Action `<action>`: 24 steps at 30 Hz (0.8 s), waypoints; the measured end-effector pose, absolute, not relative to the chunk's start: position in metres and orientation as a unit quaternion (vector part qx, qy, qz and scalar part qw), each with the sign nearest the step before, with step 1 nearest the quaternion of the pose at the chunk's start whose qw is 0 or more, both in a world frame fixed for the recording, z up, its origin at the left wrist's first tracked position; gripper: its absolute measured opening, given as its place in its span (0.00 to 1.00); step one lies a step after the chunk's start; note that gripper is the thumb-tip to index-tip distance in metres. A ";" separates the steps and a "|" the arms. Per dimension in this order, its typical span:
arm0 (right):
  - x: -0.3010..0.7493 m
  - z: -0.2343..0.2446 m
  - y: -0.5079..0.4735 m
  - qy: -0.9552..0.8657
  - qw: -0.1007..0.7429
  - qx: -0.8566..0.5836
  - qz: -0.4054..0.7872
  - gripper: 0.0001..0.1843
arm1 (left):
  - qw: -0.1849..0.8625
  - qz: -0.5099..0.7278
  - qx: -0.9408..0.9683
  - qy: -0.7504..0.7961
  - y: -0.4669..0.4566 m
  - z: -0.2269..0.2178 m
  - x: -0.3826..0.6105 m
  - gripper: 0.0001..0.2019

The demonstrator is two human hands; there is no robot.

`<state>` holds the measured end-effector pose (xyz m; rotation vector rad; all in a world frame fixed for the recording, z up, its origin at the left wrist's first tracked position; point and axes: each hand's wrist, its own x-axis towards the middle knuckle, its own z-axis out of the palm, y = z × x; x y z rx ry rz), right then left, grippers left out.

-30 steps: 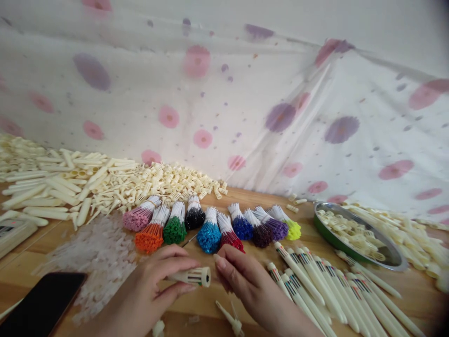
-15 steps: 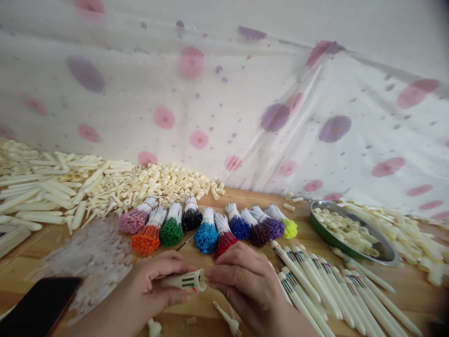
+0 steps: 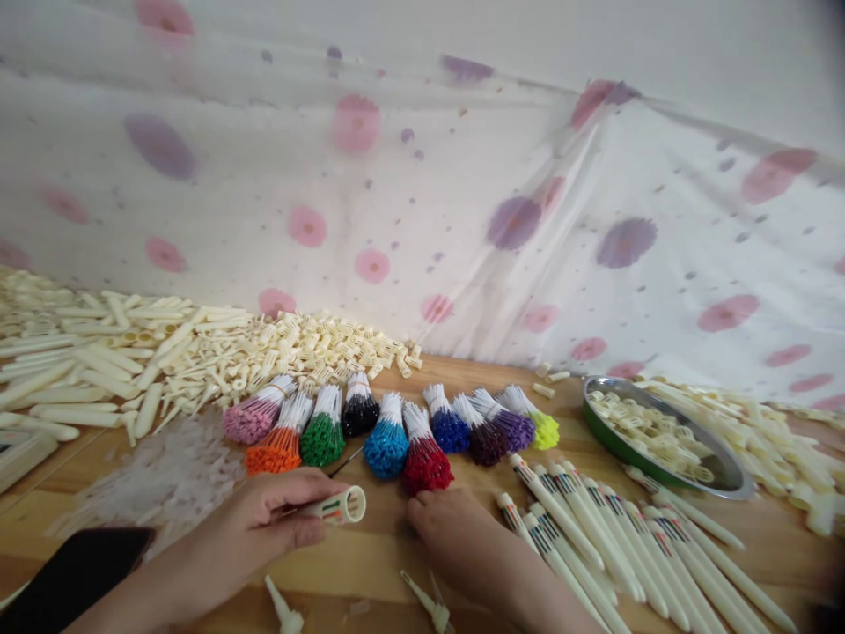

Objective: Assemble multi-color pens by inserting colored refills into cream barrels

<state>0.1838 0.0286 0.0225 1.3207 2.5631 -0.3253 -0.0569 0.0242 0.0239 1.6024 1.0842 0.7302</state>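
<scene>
My left hand (image 3: pixel 281 515) is closed around a cream multicolour pen barrel (image 3: pixel 335 507), its hollow end facing right and colour marks showing in its slots. My right hand (image 3: pixel 452 533) is at the table just in front of the red-tipped refill bundle (image 3: pixel 426 458), its fingers curled and mostly hidden. What they hold, if anything, does not show. Beside that bundle stand the light blue (image 3: pixel 387 449) and dark blue refills (image 3: pixel 449 427). Two small cream pointed parts, one left (image 3: pixel 285 609) and one right (image 3: pixel 430 606), lie below my hands.
Marked pens (image 3: pixel 620 537) lie in rows at right, by a green-sided metal dish (image 3: pixel 730 480) of cream rings. Cream parts (image 3: pixel 310 348) are heaped along the back left. Clear plastic bits (image 3: pixel 168 471) and a dark phone (image 3: pixel 83 572) lie at left. A spotted sheet (image 3: pixel 396 202) hangs behind.
My right hand has left the barrel's open end and moved down against the table near the red refills. My left hand has shifted slightly left with the barrel.
</scene>
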 end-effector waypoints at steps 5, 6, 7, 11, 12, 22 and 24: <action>0.200 0.041 0.031 0.880 0.000 0.455 -0.134 0.09 | 0.568 0.276 0.646 0.429 0.027 0.025 -0.058 0.14; 0.203 0.046 0.030 0.880 -0.064 0.447 -0.150 0.08 | 0.580 0.276 0.640 0.421 0.027 0.025 -0.057 0.14; 0.206 0.051 0.029 0.878 -0.132 0.432 -0.161 0.07 | 0.592 0.278 0.633 0.414 0.026 0.026 -0.057 0.14; 0.202 0.064 0.015 0.881 -0.299 0.349 -0.114 0.06 | 0.617 0.283 0.616 0.399 0.024 0.024 -0.053 0.13; 0.199 0.065 0.012 0.884 -0.313 0.335 -0.088 0.06 | 0.618 0.281 0.617 0.398 0.023 0.024 -0.053 0.13; 0.187 0.058 0.007 0.888 -0.342 0.307 -0.013 0.04 | 0.622 0.270 0.621 0.393 0.021 0.026 -0.050 0.13; 0.187 0.057 0.008 0.888 -0.345 0.304 -0.010 0.04 | 0.621 0.269 0.620 0.397 0.021 0.025 -0.051 0.13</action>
